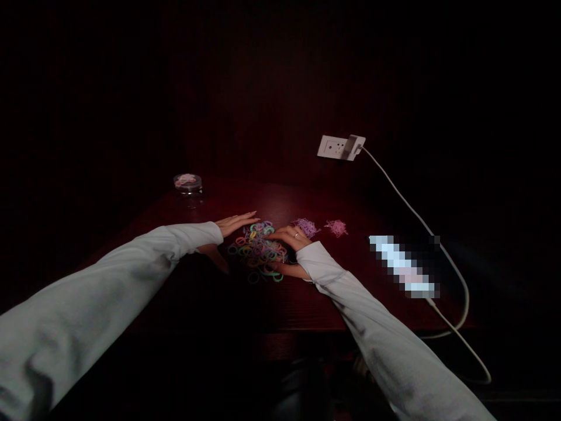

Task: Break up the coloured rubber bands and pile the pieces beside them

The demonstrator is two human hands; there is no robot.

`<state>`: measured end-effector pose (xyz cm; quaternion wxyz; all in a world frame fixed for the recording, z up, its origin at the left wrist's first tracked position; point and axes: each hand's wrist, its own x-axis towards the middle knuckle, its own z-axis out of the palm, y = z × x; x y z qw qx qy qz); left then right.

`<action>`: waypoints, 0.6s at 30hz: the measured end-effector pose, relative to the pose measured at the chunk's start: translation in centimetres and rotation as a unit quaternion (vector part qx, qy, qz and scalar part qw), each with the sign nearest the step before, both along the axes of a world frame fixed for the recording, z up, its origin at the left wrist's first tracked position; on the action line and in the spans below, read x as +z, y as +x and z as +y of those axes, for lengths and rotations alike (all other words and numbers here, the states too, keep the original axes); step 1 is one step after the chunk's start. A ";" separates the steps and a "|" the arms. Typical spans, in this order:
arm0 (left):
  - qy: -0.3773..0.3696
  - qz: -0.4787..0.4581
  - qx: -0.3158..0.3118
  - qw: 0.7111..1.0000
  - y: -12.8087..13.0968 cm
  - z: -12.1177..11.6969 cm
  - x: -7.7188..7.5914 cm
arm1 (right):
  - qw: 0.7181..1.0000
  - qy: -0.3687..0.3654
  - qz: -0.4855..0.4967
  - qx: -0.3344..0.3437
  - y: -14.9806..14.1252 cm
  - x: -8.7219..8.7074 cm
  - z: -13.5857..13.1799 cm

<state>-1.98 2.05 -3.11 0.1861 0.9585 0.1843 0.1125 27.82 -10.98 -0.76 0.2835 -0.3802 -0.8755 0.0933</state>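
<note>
A loose pile of small colourful hair ties (258, 248) lies on the dark red table, in green, yellow, pink, blue and purple. My left hand (234, 225) is at the pile's left edge, its fingers stretched out flat and the thumb apart below. On the other side, my right hand (295, 240), wearing a ring, curves over the right part of the pile. Its fingers and thumb are apart, with hair ties between and under them. Just beyond the right hand sits a small purple heap of thin bands (307, 227). A similar pink heap (336, 228) lies to its right.
A clear round container (188, 186) stands at the back left. On the right lies a blurred, lit device (403, 266) with a white cable (412, 204) running to a plug in the wall socket (335, 147). The table's front edge (280, 331) is near me; surroundings are dark.
</note>
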 end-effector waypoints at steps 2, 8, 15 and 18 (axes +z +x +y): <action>0.012 0.051 0.004 0.999 -0.5 0.3 0.2 | 1.000 -0.013 -0.026 0.006 0.1 0.0 0.0; 0.021 0.074 0.024 0.997 -0.6 -0.7 1.2 | 0.999 -0.030 -0.040 0.017 0.2 -0.1 0.1; 0.044 0.023 0.056 0.997 2.1 -2.6 1.7 | 0.999 -0.036 0.014 0.005 -0.1 -1.0 0.2; 0.046 -0.011 0.067 0.997 3.1 -3.1 1.7 | 0.998 -0.048 0.044 -0.007 -0.1 -1.1 0.2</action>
